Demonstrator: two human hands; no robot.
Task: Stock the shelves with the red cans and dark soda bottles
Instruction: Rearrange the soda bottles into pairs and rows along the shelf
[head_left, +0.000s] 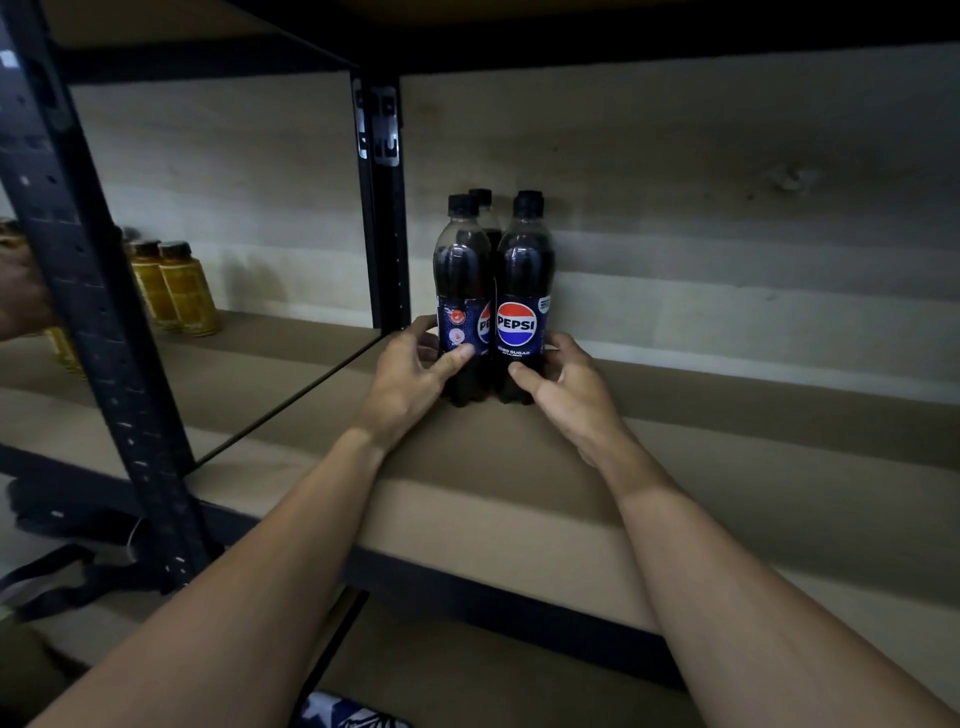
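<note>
Dark Pepsi soda bottles stand upright in a tight group at the back of the brown shelf board (727, 457), near the black rear post. My left hand (410, 371) grips the base of the front left bottle (461, 291), thumb across its label. My right hand (563, 387) grips the base of the front right bottle (523, 291), thumb on its lower front. A third bottle (484, 210) stands behind them, mostly hidden. No red cans are in view.
Black metal uprights (93, 291) frame the shelf bays. Several yellow jars (179, 288) with dark lids stand in the left bay. Another person's hand (21, 296) shows at the far left edge. A dark strap and bag (67, 566) lie on the floor at lower left.
</note>
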